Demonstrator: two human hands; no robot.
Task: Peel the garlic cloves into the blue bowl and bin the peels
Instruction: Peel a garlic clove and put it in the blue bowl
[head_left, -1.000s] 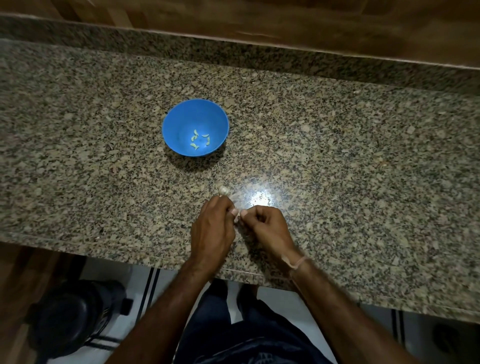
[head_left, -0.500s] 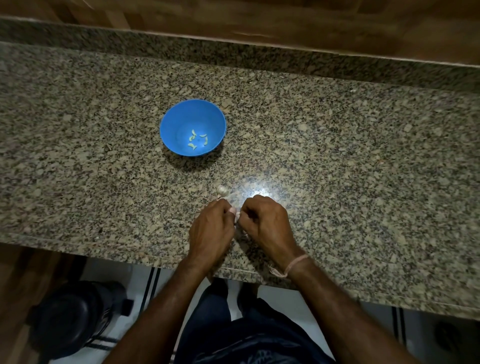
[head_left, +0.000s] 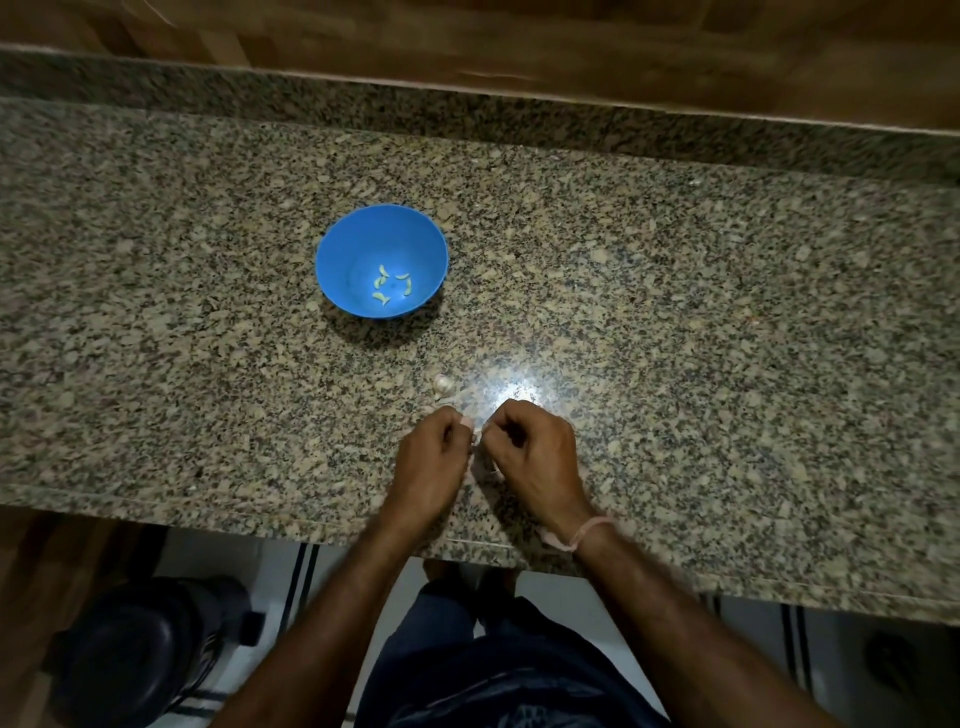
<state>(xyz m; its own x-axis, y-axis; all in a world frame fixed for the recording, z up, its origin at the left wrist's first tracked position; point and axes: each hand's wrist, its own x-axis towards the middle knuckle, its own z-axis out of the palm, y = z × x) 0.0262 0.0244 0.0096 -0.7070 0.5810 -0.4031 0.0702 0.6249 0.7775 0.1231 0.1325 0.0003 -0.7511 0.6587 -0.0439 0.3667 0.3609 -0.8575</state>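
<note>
A garlic clove (head_left: 472, 432) is being pinched between curled fingers of the left hand (head_left: 434, 460) and right hand (head_left: 537, 457), short of the blue bowl (head_left: 337, 260). Skin is best being lifted from the tip, with grip being kept light.

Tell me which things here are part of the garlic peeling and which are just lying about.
Job: blue bowl, peeled cloves inside it, garlic piece on the counter, left hand and right hand pinching a small piece.
Lying about: pink wrist thread, dark floor container, maybe the bin.
</note>
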